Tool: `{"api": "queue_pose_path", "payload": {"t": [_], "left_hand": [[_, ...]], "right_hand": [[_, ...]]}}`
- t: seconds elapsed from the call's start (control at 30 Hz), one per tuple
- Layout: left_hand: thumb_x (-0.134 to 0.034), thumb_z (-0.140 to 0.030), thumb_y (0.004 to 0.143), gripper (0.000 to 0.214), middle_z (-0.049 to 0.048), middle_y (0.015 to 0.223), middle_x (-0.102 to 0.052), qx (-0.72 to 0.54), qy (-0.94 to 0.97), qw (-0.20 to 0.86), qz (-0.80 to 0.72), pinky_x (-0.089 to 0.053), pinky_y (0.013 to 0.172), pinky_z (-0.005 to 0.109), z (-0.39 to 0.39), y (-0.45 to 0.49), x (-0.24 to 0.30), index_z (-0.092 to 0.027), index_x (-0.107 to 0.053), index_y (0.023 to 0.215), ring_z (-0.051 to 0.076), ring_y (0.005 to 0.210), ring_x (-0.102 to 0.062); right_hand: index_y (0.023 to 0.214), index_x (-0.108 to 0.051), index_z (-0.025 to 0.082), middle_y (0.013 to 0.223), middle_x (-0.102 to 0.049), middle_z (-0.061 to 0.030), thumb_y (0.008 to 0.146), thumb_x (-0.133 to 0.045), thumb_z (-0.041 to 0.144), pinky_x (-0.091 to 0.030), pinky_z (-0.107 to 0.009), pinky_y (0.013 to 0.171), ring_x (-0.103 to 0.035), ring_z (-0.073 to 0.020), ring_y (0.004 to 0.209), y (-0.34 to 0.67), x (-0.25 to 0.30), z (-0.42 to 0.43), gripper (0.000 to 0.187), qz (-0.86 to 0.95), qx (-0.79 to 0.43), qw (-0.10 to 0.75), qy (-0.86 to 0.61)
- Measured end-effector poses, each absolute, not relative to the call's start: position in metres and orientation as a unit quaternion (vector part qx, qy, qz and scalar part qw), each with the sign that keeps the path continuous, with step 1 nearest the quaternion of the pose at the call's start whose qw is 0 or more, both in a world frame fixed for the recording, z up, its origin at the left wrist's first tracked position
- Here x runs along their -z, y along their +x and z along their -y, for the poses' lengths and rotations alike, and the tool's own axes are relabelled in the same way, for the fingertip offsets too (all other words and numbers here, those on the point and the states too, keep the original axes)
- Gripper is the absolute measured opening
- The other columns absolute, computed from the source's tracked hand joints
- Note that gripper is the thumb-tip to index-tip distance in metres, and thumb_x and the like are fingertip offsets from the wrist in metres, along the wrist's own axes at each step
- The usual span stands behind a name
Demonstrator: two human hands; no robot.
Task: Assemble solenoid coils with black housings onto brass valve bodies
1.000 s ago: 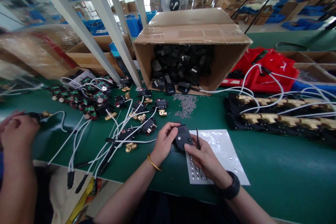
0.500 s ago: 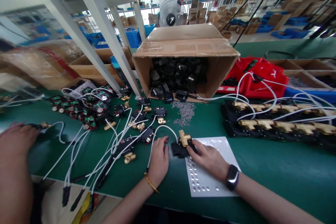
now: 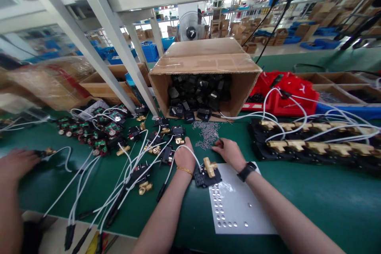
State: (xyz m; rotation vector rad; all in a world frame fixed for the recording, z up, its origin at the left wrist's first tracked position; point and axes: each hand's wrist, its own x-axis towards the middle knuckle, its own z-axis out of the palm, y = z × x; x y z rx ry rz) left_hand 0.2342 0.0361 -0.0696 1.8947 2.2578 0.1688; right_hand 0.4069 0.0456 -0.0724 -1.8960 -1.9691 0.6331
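A black valve body with a brass tee fitting (image 3: 210, 167) lies on the bench, its left side by my left wrist and its right edge over the corner of a white sheet (image 3: 238, 202). A white cable arches from it across my left hand (image 3: 184, 156), which is at the left of the fitting, its fingers mostly hidden from view. My right hand (image 3: 229, 151) is at the right edge of a loose pile of small screws (image 3: 206, 135). Its thumb and fingers are pinched together there; whatever is between them is too small to make out.
Cabled valve units (image 3: 141, 174) crowd the left side. Another person's hand (image 3: 20, 162) touches a similar part at far left. An open carton (image 3: 205, 57) of black housings stands behind the screws. Rows of brass-fitted units (image 3: 309, 147) lie at right. Shiny round dots are on the sheet.
My right hand has let go of the valve body and moved forward to the screw pile. My left hand has reached forward beside the valve body. The view has tilted up slightly.
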Motion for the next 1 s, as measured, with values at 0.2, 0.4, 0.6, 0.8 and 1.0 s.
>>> {"api": "queue_pose_path", "payload": {"t": [0.2,0.4,0.6,0.8,1.0], "left_hand": [[-0.037,-0.022,0.088,0.021,0.0151,0.076,-0.064,-0.09,0.636,0.154,-0.751,-0.046,0.067,0.037,-0.044,0.228,0.069,-0.014,-0.054,0.099,0.028,0.078,-0.064],[-0.039,-0.016,0.085,0.012,0.007,0.08,-0.06,-0.214,0.65,0.267,-0.678,-0.044,0.075,0.032,-0.013,0.206,0.073,-0.017,-0.051,0.084,0.019,0.08,-0.059],[-0.037,-0.021,0.084,0.02,0.0007,0.07,-0.055,-0.341,0.571,0.403,-0.629,-0.045,0.061,0.023,0.023,0.191,0.078,-0.014,-0.051,0.097,0.012,0.062,-0.054],[-0.055,-0.031,0.076,0.026,0.0042,0.07,-0.062,-0.436,0.442,0.543,-0.565,-0.046,0.061,0.024,0.022,0.201,0.083,-0.01,-0.059,0.091,0.012,0.062,-0.058],[-0.061,-0.025,0.072,0.015,0.0051,0.073,-0.066,-0.395,0.502,0.538,-0.55,-0.048,0.065,0.026,0.014,0.202,0.088,-0.012,-0.063,0.079,0.015,0.067,-0.061]], "right_hand": [[0.077,-0.058,0.017,0.086,-0.061,-0.0081,0.079,-0.058,0.014,-0.036,-0.026,0.059,-0.061,-0.0196,0.075,0.393,0.082,-0.055,0.004,0.723,-0.21,0.114,-0.648],[0.08,-0.053,0.017,0.084,-0.061,-0.0075,0.085,-0.049,0.012,-0.037,-0.026,0.064,-0.059,-0.0184,0.076,0.411,0.081,-0.045,0.008,0.742,-0.227,0.138,-0.616],[0.079,-0.054,0.017,0.086,-0.06,-0.0085,0.085,-0.043,0.011,-0.041,-0.03,0.073,-0.057,-0.0201,0.081,0.425,0.076,-0.037,0.014,0.746,-0.255,0.19,-0.585],[0.09,-0.055,0.017,0.081,-0.06,-0.0036,0.086,-0.037,0.016,-0.045,-0.027,0.06,-0.055,-0.0151,0.065,0.422,0.054,-0.018,0.019,0.726,-0.349,0.233,-0.545],[0.083,-0.053,0.016,0.075,-0.059,-0.0023,0.079,-0.047,0.019,-0.044,-0.027,0.059,-0.054,-0.0154,0.065,0.406,0.061,-0.005,0.008,0.669,-0.445,0.275,-0.527]]}}
